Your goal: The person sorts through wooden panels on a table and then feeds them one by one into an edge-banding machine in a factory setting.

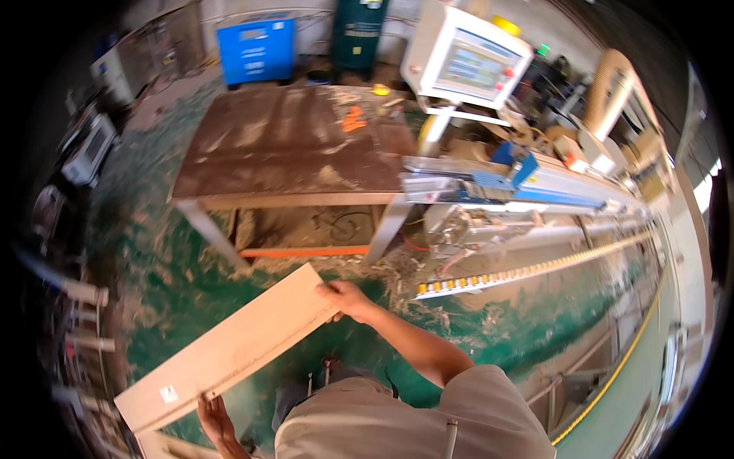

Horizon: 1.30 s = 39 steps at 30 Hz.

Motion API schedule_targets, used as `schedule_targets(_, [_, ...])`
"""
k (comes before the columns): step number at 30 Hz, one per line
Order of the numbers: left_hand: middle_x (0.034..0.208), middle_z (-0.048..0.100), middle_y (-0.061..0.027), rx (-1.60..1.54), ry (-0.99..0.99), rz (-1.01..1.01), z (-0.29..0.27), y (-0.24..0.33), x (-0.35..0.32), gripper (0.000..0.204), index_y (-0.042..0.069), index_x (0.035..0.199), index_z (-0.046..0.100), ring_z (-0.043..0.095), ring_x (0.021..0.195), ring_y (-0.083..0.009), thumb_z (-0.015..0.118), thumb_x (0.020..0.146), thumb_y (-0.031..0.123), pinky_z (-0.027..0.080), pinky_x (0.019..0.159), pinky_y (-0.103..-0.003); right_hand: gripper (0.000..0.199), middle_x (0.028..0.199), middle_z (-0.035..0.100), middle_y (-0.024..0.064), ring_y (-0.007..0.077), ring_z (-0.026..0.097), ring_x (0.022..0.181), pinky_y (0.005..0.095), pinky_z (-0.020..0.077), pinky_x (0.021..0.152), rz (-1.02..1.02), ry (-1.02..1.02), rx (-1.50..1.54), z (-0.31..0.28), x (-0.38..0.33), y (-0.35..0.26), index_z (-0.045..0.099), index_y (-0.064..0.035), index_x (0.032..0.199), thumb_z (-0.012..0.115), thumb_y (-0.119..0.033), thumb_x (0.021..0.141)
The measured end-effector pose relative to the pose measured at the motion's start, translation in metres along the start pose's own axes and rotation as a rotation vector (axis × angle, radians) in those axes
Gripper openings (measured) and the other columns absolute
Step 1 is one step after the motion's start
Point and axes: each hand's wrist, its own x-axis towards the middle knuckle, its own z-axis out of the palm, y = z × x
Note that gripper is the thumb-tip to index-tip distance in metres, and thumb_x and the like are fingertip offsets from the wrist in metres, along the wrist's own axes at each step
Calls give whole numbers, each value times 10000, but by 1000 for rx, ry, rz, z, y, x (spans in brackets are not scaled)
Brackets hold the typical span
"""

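Note:
A long, pale wooden board [237,344] slants across the space before my body, its right end farther off than its left. A small white label [168,394] is on its face near the left end. My right hand [348,301] grips the right end, thumb on top and fingers curled beneath. Along the near edge, toward the left end, my left hand [216,422] has its fingertips on the board, the rest of the grip partly hidden below. Under the left end, a pale wooden piece [172,446] shows in part.
Ahead stands a dusty brown table [283,145] with an orange object [353,120] on it. To its right are a machine's control screen [470,65] and a long rail with a yellow roller strip [535,264]. A blue cabinet [256,50] stands behind. Sawdust covers the green floor [168,306].

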Motion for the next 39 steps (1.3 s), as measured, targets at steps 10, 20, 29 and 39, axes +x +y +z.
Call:
schedule_targets(10, [1191, 685, -24, 101, -412, -458, 315, -210, 269, 323, 63, 1228, 652, 650, 1108, -162, 725, 955, 220, 540, 989, -343, 710, 1178, 636, 104, 257, 652, 1031, 420, 564, 840, -328, 906, 928, -174, 63, 8, 305, -130, 1512, 723, -260, 953])
schedule_targets(20, [1061, 699, -17, 44, -486, -918, 495, -398, 274, 186, 86, 1162, 644, 687, 982, -168, 667, 995, 164, 592, 875, -333, 1019, 830, 605, 66, 162, 564, 620, 320, 472, 512, -136, 1496, 66, -309, 145, 30, 10, -141, 1626, 726, -135, 901])
schedule_targets(29, [1224, 667, -72, 530, -767, -1125, 587, -431, 211, 318, 120, 1258, 601, 666, 1113, -211, 649, 1010, 313, 567, 925, -388, 895, 694, 549, 31, 119, 475, 484, 307, 391, 408, -215, 1330, 563, -432, 113, 13, 79, -198, 1640, 673, -139, 974])
schedule_targets(39, [1113, 711, -149, 1545, -912, -334, 628, -323, 223, 356, -13, 1216, 627, 705, 953, -251, 693, 945, 208, 574, 823, -376, 856, 657, 564, 63, 142, 505, 464, 310, 439, 414, -218, 1329, 592, -480, 94, 10, 21, -187, 1641, 613, -169, 1023])
